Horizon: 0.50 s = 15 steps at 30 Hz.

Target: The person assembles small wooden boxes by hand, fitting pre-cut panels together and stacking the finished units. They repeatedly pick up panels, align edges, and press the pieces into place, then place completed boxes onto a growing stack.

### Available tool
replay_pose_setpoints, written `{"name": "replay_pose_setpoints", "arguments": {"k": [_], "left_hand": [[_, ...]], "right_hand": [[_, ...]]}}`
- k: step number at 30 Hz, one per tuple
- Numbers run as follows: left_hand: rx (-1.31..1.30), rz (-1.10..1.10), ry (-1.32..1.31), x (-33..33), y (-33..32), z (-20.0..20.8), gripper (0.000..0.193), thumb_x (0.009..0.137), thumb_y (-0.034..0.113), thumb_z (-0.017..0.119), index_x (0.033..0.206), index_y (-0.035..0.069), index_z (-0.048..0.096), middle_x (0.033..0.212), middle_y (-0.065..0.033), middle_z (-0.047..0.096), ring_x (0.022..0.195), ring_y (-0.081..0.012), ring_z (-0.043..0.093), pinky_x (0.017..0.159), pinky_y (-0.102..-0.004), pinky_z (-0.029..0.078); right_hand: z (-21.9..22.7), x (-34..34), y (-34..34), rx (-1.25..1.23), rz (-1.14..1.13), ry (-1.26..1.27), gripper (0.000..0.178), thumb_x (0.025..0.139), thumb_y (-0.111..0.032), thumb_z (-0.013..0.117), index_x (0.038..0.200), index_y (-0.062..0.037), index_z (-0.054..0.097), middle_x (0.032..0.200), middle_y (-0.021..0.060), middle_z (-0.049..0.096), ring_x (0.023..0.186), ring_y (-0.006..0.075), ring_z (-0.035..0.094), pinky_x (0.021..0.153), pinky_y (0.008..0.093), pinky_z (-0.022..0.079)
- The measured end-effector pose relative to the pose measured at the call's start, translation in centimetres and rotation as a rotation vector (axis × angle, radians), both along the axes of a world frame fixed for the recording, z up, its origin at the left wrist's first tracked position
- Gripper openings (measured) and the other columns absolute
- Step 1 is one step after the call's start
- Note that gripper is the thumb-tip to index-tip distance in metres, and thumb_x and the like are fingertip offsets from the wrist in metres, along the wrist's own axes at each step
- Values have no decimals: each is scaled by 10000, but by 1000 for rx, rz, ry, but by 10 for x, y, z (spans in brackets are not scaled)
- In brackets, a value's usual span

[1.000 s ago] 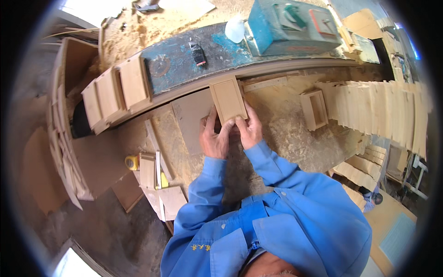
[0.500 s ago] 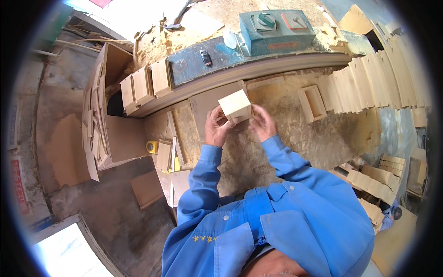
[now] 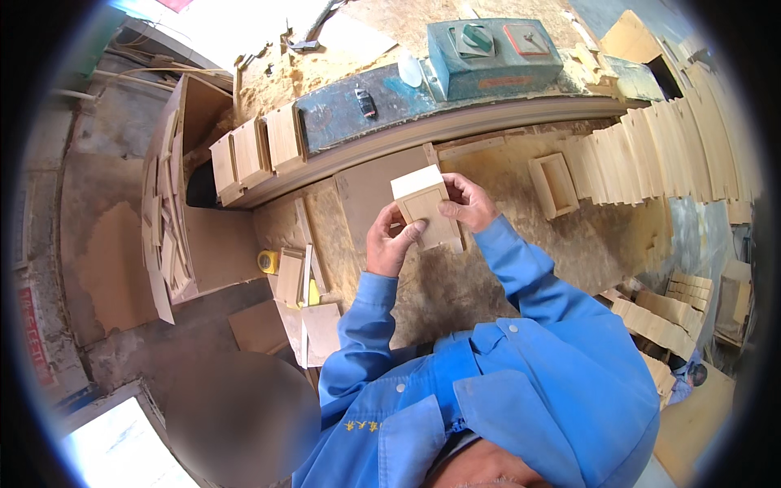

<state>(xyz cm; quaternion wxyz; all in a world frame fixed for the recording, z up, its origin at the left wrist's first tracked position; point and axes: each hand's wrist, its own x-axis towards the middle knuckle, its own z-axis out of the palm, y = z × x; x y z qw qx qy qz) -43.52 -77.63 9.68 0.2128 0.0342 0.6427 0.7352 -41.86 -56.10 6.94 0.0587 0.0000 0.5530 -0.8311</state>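
A small pale wooden box [image 3: 421, 205] is held up over the workbench in front of me, tilted so that a flat panelled side and a bright end show. My left hand [image 3: 390, 241] grips its lower left edge, the thumb lying across the panel. On the opposite edge, my right hand [image 3: 473, 203] closes with its thumb on the near side and the fingers behind. The box's far side is hidden. To the right on the bench lies a similar open wooden box [image 3: 555, 185], its hollow facing up.
A long row of thin boards [image 3: 651, 154] stands at the right. Behind the box runs a blue machine bed [image 3: 333, 114] with a green switch housing [image 3: 495, 61]. Three wooden boxes [image 3: 253, 150] sit at its left end. A yellow tape measure [image 3: 267, 261] lies at the bench's left.
The box has been tipped so its panelled side now shows. My right hand has moved up its right edge and grips it; the left thumb now lies on the panel.
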Motion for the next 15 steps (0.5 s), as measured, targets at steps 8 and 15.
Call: {"name": "replay_pose_setpoints", "arguments": {"k": [8, 15], "left_hand": [[-75, 12, -164, -66, 5, -19, 560, 990, 390, 664, 1276, -88, 617, 1167, -110, 692, 1065, -162, 645, 957, -305, 486], [-53, 142, -208, -95, 18, -52, 595, 965, 407, 696, 1249, -111, 622, 1153, -126, 697, 1025, -166, 658, 918, -303, 502]], "right_hand": [[-21, -67, -7, 67, -80, -316, 556, 873, -407, 789, 1184, 43, 694, 1084, 131, 733, 1000, 175, 687, 882, 314, 542], [-31, -101, -19, 137, -290, -437, 492, 853, -384, 783, 1076, 51, 724, 1026, 138, 755, 889, 200, 722, 806, 336, 563]]}}
